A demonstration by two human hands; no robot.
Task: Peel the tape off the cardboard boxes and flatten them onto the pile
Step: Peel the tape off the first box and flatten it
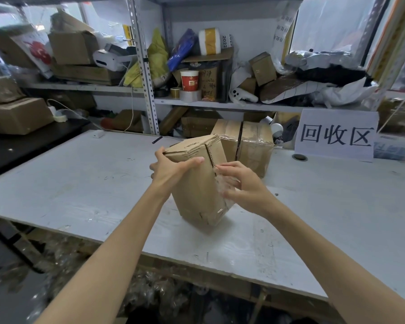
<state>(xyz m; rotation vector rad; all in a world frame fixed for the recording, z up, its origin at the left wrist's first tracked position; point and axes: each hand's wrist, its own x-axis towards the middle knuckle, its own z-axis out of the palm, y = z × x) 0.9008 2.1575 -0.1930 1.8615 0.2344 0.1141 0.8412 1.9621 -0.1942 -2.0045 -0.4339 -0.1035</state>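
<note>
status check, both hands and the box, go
Left hand grips tilted box at its top. Right hand pinches clear tape at the seam. Second taped box behind, apart from hands.

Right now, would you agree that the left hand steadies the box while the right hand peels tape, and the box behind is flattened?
Not flattened: the head view shows the box behind standing whole and taped. The left hand steadies the held box; the right hand peels tape.

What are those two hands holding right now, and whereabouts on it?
The left hand grips the upper end of the tilted brown cardboard box; the right hand pinches the crumpled clear tape at the box's right edge.
</note>
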